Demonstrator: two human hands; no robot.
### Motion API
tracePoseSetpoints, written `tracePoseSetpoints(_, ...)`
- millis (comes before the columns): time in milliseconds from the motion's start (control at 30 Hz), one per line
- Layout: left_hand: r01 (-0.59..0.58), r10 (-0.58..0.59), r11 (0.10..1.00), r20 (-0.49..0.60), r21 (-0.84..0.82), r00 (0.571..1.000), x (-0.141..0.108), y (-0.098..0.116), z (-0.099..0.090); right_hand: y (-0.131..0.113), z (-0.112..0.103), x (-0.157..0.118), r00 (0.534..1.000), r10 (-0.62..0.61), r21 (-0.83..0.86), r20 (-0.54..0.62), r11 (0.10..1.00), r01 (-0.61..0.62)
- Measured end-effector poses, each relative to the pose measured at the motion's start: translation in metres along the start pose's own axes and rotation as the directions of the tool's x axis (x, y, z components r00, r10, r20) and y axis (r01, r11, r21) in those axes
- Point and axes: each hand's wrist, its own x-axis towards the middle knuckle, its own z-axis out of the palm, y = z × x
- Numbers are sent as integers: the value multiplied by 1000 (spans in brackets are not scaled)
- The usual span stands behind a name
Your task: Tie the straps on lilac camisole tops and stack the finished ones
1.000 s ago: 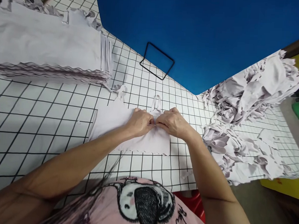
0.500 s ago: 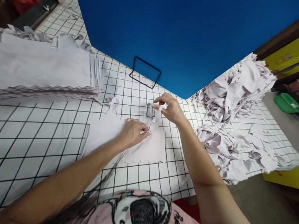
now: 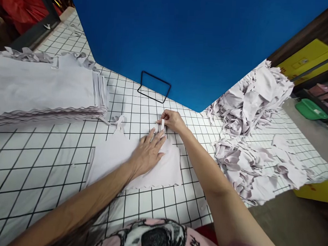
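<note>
A pale fabric piece (image 3: 167, 167) lies flat on the gridded table (image 3: 68, 162) in front of me. My left hand (image 3: 148, 151) is spread open on the fabric, palm down, pressing it. Just beyond the fingertips, my right hand (image 3: 171, 121) pinches a narrow fabric strap (image 3: 162, 125) at the fabric's far edge. A second strap (image 3: 120, 123) stands up from the far left corner of the same piece. Part of the fabric is hidden under my left hand and forearm.
A thick stack of pale fabric pieces (image 3: 45, 83) is at the left. Loose fabric scraps (image 3: 250, 98) are heaped at the right. A large blue board (image 3: 179, 43) covers the far side, with a black wire frame (image 3: 155, 86) at its edge. A green basket (image 3: 311, 109) stands beyond.
My left hand has gone from a pinch at the strap's base to lying spread on the fabric. My right hand has moved left and lower over the fabric's far edge, still pinching the strap.
</note>
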Motion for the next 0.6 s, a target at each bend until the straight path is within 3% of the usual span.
tracePoseSetpoints(133,-28,25,999,68,40,997,1,-2,5,1,0,-1,1000,-15,5,-7,1000,15)
tracePoseSetpoints(433,-11,6,998,86,55,996,1,0,5,7,2,-6,998,-53,51,-18,997,53)
tracePoseSetpoints(500,-14,9,999,95,50,995,1,-1,6,5,1,-9,996,-88,-44,-14,995,87)
tracePoseSetpoints(600,-6,2,999,81,43,997,0,-1,9,-3,0,-23,967,-240,-298,-81,932,207)
